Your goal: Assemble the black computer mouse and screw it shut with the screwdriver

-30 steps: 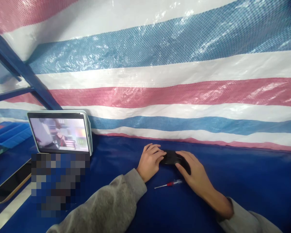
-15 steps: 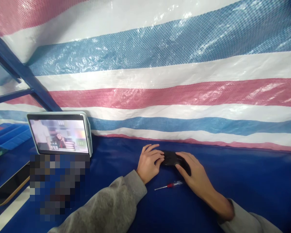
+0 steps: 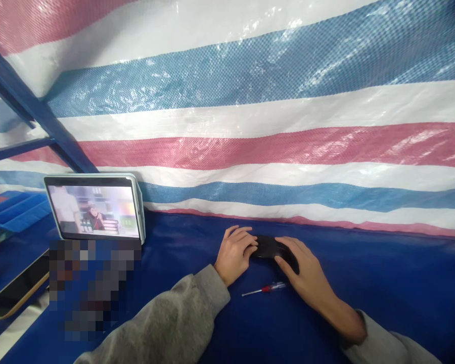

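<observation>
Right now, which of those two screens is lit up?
The pale-framed tablet, propped up and showing a bright image; the phone at the left edge is dark.

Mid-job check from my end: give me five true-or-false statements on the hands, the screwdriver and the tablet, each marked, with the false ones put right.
1. The right hand has its thumb and fingers around the right end of the black object. True.
2. The left hand is well away from the black object. False: its fingertips are at the object's left end.
3. The screwdriver lies on the blue tabletop. True.
4. The screwdriver's handle is its end nearer the left hand. False: the handle is the end nearer the right hand.
5. The tablet stands propped up, showing a lit picture. True.
</observation>
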A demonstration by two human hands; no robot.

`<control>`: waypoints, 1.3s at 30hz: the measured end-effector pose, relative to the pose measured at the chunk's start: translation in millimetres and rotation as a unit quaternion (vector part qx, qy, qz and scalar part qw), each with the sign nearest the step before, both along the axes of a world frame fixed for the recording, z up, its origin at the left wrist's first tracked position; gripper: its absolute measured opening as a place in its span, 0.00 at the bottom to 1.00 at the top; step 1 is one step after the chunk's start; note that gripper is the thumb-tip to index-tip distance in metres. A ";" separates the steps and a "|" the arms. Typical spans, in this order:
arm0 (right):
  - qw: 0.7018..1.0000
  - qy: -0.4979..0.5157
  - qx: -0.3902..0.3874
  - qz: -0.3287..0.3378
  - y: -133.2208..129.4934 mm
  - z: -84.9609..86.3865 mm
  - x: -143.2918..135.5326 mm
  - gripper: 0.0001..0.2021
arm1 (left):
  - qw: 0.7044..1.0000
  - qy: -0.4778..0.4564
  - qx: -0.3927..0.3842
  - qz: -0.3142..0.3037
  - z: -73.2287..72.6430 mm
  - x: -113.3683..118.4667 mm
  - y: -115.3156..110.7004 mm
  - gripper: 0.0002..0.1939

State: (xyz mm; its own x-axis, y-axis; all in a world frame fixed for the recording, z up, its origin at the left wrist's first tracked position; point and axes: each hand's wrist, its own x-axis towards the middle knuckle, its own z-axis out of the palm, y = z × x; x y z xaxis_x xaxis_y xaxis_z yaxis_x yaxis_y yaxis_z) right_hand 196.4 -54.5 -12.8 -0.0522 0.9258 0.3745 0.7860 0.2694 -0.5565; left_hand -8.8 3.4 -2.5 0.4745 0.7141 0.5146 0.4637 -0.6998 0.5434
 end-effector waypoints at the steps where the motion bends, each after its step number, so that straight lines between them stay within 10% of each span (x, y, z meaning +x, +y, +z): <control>1: 1.000 0.001 -0.001 0.001 0.0 -0.5 0.3 0.16 | 1.000 0.000 -0.002 0.001 0.3 -0.3 0.0 0.08; 12: 1.000 -0.003 -0.001 0.007 -0.1 -0.6 1.0 0.18 | 0.996 0.069 -0.013 -0.052 5.0 0.6 -2.5 0.27; 22: 0.999 0.010 -0.030 0.003 -0.5 1.2 2.6 0.21 | 0.998 0.036 -0.027 0.033 8.4 -0.6 -3.4 0.14; 32: 0.996 -0.050 0.076 -0.005 -3.5 31.4 4.8 0.12 | 0.991 0.085 0.061 -0.079 3.8 0.0 -3.0 0.21; 35: 0.974 -0.141 -0.061 0.169 -8.9 52.9 8.2 0.07 | 0.992 0.080 0.060 -0.071 2.4 0.1 -2.1 0.20; 39: 0.924 -0.275 -0.197 0.180 -15.3 64.7 5.3 0.09 | 0.993 0.079 0.061 -0.064 1.2 0.1 -1.5 0.20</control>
State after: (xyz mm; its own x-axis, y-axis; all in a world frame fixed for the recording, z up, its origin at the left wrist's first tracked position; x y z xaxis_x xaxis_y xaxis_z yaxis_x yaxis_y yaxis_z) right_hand 201.7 -69.8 51.8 -0.4658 0.8698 -0.1627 0.8777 0.4309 -0.2096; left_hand -8.7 1.9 -1.3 0.6397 0.5793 0.5052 0.4393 -0.8149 0.3780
